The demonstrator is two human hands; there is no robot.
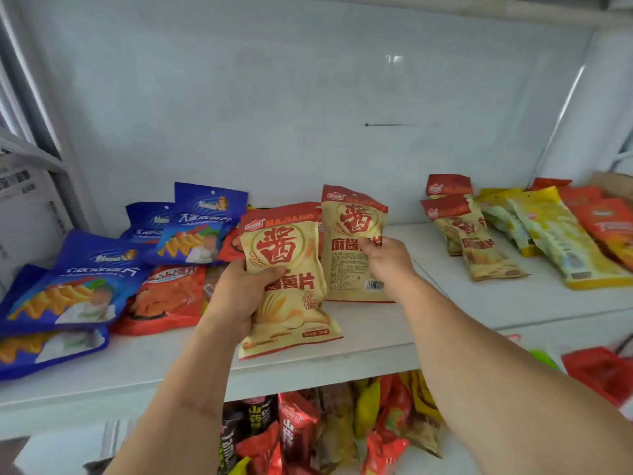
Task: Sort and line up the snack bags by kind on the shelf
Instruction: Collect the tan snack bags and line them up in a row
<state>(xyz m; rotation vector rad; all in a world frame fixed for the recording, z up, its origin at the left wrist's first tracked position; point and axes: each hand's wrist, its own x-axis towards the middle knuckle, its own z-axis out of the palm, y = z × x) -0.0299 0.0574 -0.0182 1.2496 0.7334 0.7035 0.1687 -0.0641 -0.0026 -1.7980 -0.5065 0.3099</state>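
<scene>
Forearms come in from the bottom edge, both bare. Below the shelf lip (308, 375) sits a jumble of red, yellow and dark bags on the lower level (329, 430) — too mixed to tell kinds.

Left hand (239, 293) is clamped on a cream bag (287, 279) w/ red top band reading MAJIANG, a big red character in a circle, wheat ears and chip pics lower down; thumb across the front, bag tilted and hanging past the shelf's front edge. Right hand (387, 258) is closed on a second cream bag (352, 241) of the same kind, held upright, back side showing — small print and a barcode near the bottom.

Left of the hands: blue bags (78, 279) w/ orange ridged-chip pics, overlapping loosely, plus a red-orange bag (168, 299) lying flat beside them. Right side, further back: two more cream bags w/ red tops (472, 234) lying in a row, then yellow bags (555, 234), then orange-red bags (609, 221) at the far edge. White back panel (308, 114) behind all.
</scene>
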